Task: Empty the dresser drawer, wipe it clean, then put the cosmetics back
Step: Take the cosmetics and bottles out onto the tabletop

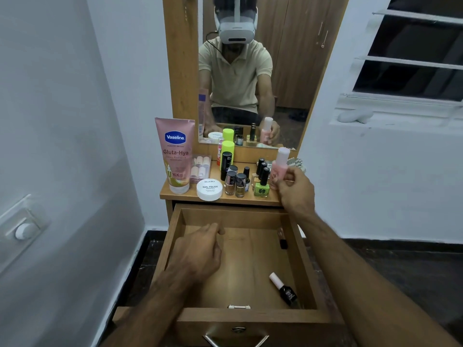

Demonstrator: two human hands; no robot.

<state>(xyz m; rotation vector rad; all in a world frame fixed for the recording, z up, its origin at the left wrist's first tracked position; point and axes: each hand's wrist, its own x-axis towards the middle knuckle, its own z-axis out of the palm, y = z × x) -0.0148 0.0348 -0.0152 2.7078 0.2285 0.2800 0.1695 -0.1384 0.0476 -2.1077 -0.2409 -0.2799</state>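
While the drawer (240, 261) stands pulled fully out, the right hand (295, 189) grips a pale pink bottle (280, 166) above the dresser top's (180, 195) right front edge, just beside the green nail polish (261, 187). Over the drawer's left half hangs the left hand (200, 251), fingers loosely curled, holding nothing. A black-and-pink bottle (284, 289) lies near the drawer's front right corner, a small dark item (282, 240) against its right wall; bare floor shows between.
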